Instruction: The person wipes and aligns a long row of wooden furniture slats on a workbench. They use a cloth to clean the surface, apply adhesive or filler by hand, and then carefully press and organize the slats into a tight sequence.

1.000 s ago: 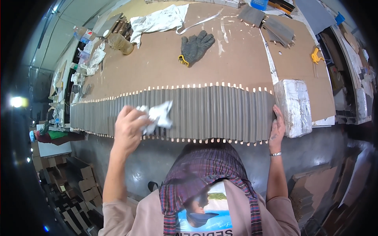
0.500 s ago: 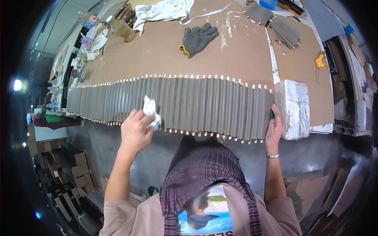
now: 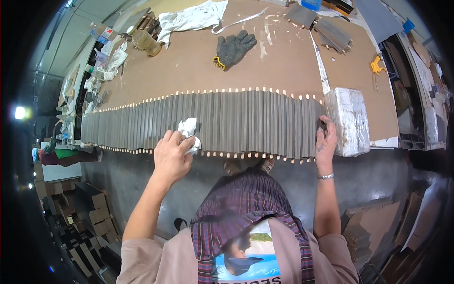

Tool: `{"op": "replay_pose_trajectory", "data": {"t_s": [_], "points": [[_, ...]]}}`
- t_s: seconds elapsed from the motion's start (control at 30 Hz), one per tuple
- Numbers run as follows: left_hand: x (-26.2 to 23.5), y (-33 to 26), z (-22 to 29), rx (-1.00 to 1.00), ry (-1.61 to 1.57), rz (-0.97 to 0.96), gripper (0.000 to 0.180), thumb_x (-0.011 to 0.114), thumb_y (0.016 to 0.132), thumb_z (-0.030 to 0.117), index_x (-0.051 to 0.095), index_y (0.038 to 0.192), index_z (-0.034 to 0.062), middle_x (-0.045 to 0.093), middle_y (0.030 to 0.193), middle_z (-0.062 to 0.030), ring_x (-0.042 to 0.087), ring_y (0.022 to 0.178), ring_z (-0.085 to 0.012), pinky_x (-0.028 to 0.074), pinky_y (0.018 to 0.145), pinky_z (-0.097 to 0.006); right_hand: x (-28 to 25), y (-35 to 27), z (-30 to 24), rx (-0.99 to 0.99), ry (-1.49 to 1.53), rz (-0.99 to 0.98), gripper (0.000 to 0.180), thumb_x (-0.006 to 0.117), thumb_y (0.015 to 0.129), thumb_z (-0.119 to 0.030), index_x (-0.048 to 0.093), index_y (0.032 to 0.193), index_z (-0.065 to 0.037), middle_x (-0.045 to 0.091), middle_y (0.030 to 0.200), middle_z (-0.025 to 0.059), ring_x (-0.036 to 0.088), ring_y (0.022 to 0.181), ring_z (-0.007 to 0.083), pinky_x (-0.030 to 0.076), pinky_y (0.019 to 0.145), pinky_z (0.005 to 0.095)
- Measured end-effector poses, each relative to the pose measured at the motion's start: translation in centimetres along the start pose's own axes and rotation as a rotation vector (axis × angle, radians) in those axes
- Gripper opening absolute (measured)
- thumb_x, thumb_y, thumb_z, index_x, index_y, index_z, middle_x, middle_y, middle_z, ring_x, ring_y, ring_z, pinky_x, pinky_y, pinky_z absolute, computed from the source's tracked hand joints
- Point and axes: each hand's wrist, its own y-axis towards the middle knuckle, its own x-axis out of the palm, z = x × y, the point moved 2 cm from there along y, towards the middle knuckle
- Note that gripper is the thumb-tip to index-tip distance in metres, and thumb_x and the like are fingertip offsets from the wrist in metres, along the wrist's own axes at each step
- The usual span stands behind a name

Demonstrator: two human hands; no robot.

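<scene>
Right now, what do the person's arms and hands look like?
The left hand and right hand wear no gloves. A shiny, silver-coloured band circles the right wrist, and dark smudges mark the right hand. The short, plain sleeves are dusty brown, leaving the forearms bare.

This place is a workshop, probably one for woodwork. A long row of grey slats [image 3: 227, 123] with pale pegs at their ends lies on a wide counter [image 3: 165, 71], and its brown surface has stains and scratches. On it there are also a dark work glove [image 3: 235, 48] and a cloudy jar [image 3: 145, 43]. Stacked boards [image 3: 92, 203] stand on the smooth grey floor [image 3: 132, 175], and the person wears a checked apron [image 3: 246, 199].
</scene>
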Motion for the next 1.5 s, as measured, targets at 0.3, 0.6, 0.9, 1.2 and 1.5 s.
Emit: {"op": "replay_pose_trajectory", "data": {"t_s": [0.3, 0.6, 0.9, 1.2, 1.5], "points": [[-3.1, -0.5, -1.1, 0.199, 0.056, -0.196, 0.021, 0.069, 0.060, 0.013, 0.078, 0.079, 0.0157, 0.061, 0.079, -0.0016, 0.057, 0.082, -0.0245, 0.046, 0.072, -0.040, 0.7, -0.1, 0.6, -0.022, 0.062, 0.084, 0.039, 0.047, 0.084, 0.008, 0.060, 0.121, 0.004, 0.060, 0.123, 0.0149, 0.058, 0.117, 0.0284, 0.043, 0.107, 0.0371], [-0.8, 1.3, 1.0, 0.121, -0.126, 0.047, 0.050, 0.062, 0.071, -0.005, 0.072, 0.116, 0.0123, 0.062, 0.108, -0.0098, 0.059, 0.101, -0.0287, 0.053, 0.085, -0.039, 0.4, 0.0, 0.2, 0.025, 0.071, 0.077, 0.037, 0.047, 0.084, 0.008, 0.059, 0.119, 0.005, 0.060, 0.123, 0.0146, 0.059, 0.116, 0.0274, 0.044, 0.105, 0.0350], [-3.6, 4.1, -1.0, -0.014, -0.633, 0.227, 0.042, 0.054, 0.070, -0.004, 0.073, 0.107, 0.0017, 0.065, 0.102, -0.0147, 0.063, 0.092, -0.0284, 0.052, 0.081, -0.037, 0.6, -0.2, 0.4, 0.043, 0.064, 0.091, 0.035, 0.047, 0.085, 0.009, 0.060, 0.118, 0.005, 0.060, 0.121, 0.0132, 0.058, 0.115, 0.0255, 0.043, 0.105, 0.0343], [-2.5, 4.5, -17.9, -0.426, -0.014, 0.266, 0.047, 0.063, 0.076, -0.008, 0.077, 0.113, 0.0171, 0.067, 0.098, -0.0127, 0.066, 0.089, -0.0306, 0.054, 0.079, -0.040, 0.6, -0.2, -1.0, 0.052, -0.007, 0.069, 0.037, 0.047, 0.083, 0.009, 0.059, 0.118, 0.006, 0.060, 0.121, 0.0151, 0.058, 0.116, 0.0279, 0.043, 0.106, 0.0356], [-1.4, 7.7, -16.2, -0.204, 0.216, 0.251, 0.032, 0.064, 0.078, 0.001, 0.079, 0.101, 0.0167, 0.066, 0.092, -0.0126, 0.067, 0.086, -0.0308, 0.055, 0.075, -0.041, 0.6, -0.2, -0.5, 0.036, 0.063, 0.048, 0.039, 0.045, 0.083, 0.008, 0.058, 0.120, 0.006, 0.058, 0.124, 0.0134, 0.056, 0.120, 0.0256, 0.040, 0.108, 0.0355]]}}
